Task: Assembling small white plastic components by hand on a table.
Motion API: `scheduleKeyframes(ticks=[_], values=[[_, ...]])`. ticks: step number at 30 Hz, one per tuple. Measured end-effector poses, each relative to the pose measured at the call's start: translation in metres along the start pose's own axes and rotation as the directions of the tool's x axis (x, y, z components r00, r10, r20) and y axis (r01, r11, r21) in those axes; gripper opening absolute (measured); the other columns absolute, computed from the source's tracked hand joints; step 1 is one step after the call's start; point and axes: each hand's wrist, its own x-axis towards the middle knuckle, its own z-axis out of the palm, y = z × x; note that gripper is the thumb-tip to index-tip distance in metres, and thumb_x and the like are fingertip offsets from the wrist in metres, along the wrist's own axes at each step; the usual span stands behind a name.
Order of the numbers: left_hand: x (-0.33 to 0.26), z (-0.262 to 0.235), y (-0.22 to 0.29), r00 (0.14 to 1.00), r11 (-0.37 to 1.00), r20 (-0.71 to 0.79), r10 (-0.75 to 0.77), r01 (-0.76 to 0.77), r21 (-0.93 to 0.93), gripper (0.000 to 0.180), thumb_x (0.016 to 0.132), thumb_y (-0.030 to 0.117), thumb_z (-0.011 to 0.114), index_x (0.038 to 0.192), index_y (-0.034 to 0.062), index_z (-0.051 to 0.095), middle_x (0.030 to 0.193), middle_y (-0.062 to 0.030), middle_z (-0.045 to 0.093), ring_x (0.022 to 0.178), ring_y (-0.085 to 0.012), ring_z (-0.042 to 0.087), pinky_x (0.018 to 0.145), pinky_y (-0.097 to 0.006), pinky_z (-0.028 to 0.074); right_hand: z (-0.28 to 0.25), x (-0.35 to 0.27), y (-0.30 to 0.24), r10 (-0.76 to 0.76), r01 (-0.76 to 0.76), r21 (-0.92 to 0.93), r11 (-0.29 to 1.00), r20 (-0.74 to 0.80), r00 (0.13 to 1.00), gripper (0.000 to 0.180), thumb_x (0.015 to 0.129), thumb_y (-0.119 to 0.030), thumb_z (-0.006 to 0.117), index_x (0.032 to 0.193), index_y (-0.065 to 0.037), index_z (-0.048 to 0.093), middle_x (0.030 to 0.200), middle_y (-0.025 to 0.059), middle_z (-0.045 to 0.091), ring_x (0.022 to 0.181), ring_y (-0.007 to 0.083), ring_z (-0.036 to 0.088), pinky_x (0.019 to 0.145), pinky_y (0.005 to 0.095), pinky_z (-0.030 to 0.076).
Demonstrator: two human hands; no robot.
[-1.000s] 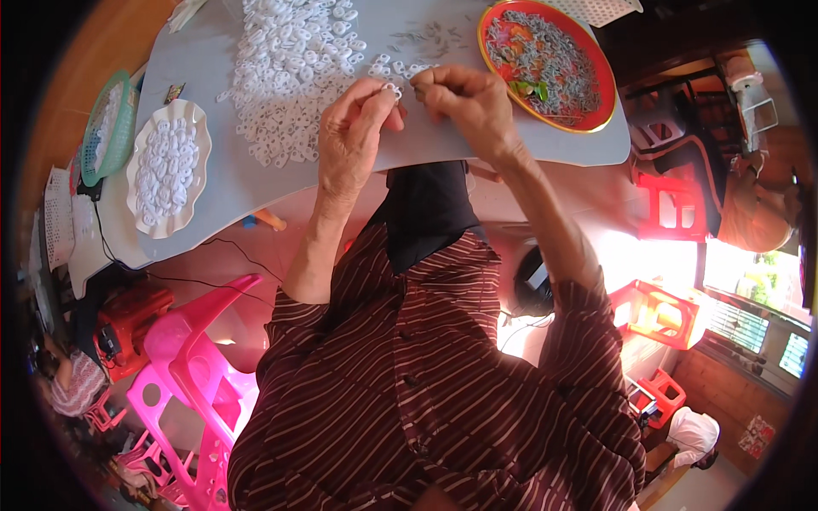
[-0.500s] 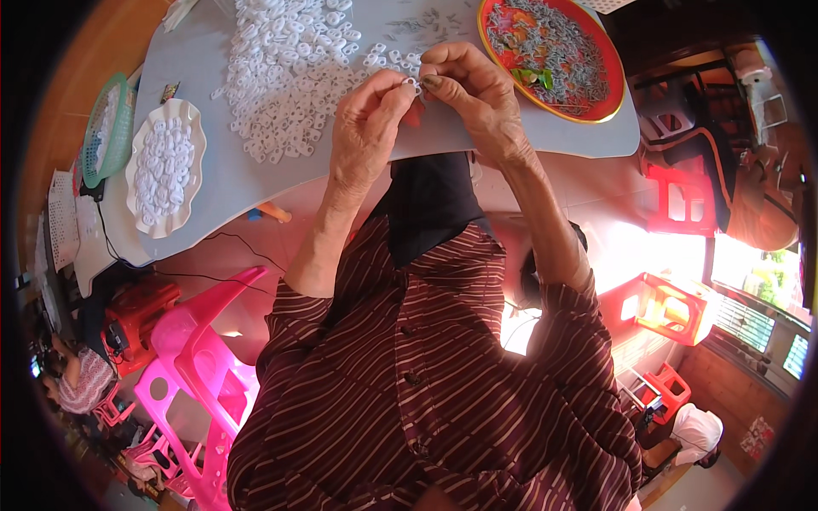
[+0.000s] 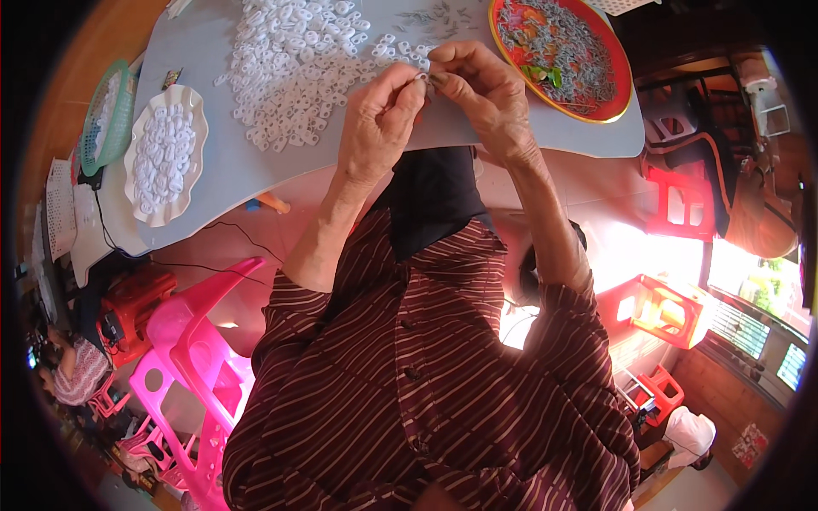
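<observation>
My left hand [image 3: 381,123] is closed, pinching a small white plastic clip [image 3: 421,77] between thumb and fingertips. Right against it, the thumb and forefinger of my right hand [image 3: 490,106] are pinched together at the clip; whatever they hold is too small to make out. Both hands are just above the table's near edge. Beyond my left hand spreads a big heap of loose white plastic clips [image 3: 290,60]. Close to my right hand lies a red plate [image 3: 620,94] with a gold rim, full of small grey nails [image 3: 575,51] and a green leafy bit [image 3: 544,77].
More grey nails [image 3: 439,17] are scattered on the grey table [image 3: 213,183]. At left are a white wavy-edged dish [image 3: 192,183] of white pieces and a green basket [image 3: 119,128]. A pink chair [image 3: 183,341] and red stools [image 3: 656,311] stand below. Other people sit farther off.
My fingertips have come closer together around the clip, the left hand moving slightly to the right. The whole view has shifted a little.
</observation>
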Motion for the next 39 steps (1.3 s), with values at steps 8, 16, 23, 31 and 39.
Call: scheduleKeyframes(ticks=[8, 16, 23, 31, 39], values=[[0.001, -0.007, 0.002, 0.994, 0.991, 0.110, -0.023, 0.037, -0.127, 0.012, 0.088, 0.012, 0.056, 0.084, 0.0011, 0.056, 0.066, 0.0009, 0.053, 0.062, -0.0062, 0.048, 0.057, -0.021, 0.041, -0.003, -0.001, -0.001, 0.001, -0.001, -0.095, 0.996, 0.004, 1.000, 0.013, 0.086, -0.010, 0.063, 0.089, 0.002, 0.061, 0.075, 0.0004, 0.061, 0.068, 0.0055, 0.052, 0.063, 0.0200, 0.045], [-0.001, -0.004, -0.003, 0.996, 0.993, 0.074, 0.047, -0.038, -0.115, 0.010, 0.087, 0.011, 0.057, 0.084, 0.0015, 0.057, 0.068, 0.0005, 0.056, 0.065, -0.0057, 0.050, 0.060, -0.021, 0.042, -0.001, 0.000, -0.007, 0.025, -0.021, -0.195, 0.980, 0.018, 1.000, 0.016, 0.088, -0.015, 0.062, 0.087, 0.001, 0.062, 0.068, -0.0014, 0.059, 0.066, 0.0040, 0.050, 0.061, 0.0195, 0.043], [-0.001, -0.003, 0.002, 0.999, 0.990, 0.044, -0.020, 0.026, -0.136, 0.014, 0.090, 0.015, 0.056, 0.087, 0.0016, 0.060, 0.071, 0.0009, 0.058, 0.066, -0.0054, 0.051, 0.061, -0.020, 0.041, -0.001, 0.003, -0.006, 0.054, -0.055, -0.051, 0.997, -0.015, 0.998, 0.019, 0.088, -0.019, 0.063, 0.090, 0.000, 0.063, 0.066, -0.0032, 0.056, 0.062, 0.0036, 0.046, 0.057, 0.0199, 0.040], [0.000, -0.004, -0.007, 0.997, 0.986, 0.065, -0.041, 0.051, -0.159, 0.015, 0.090, 0.015, 0.056, 0.087, 0.0013, 0.060, 0.071, 0.0014, 0.059, 0.065, -0.0050, 0.049, 0.060, -0.020, 0.040, 0.001, 0.000, -0.004, 0.059, -0.063, -0.121, 0.991, -0.036, 0.998, 0.016, 0.086, -0.017, 0.065, 0.086, -0.001, 0.065, 0.067, -0.0026, 0.057, 0.062, 0.0036, 0.048, 0.058, 0.0204, 0.041], [0.000, -0.003, -0.011, 1.000, 0.985, 0.017, -0.014, 0.017, -0.172, 0.016, 0.090, 0.016, 0.056, 0.089, 0.0008, 0.059, 0.070, 0.0028, 0.055, 0.065, -0.0051, 0.046, 0.059, -0.020, 0.039, 0.008, 0.001, -0.002, 0.011, -0.013, -0.039, 0.999, -0.045, 0.999, 0.012, 0.086, -0.013, 0.064, 0.087, 0.000, 0.065, 0.073, -0.0005, 0.063, 0.069, 0.0039, 0.054, 0.064, 0.0196, 0.045]])
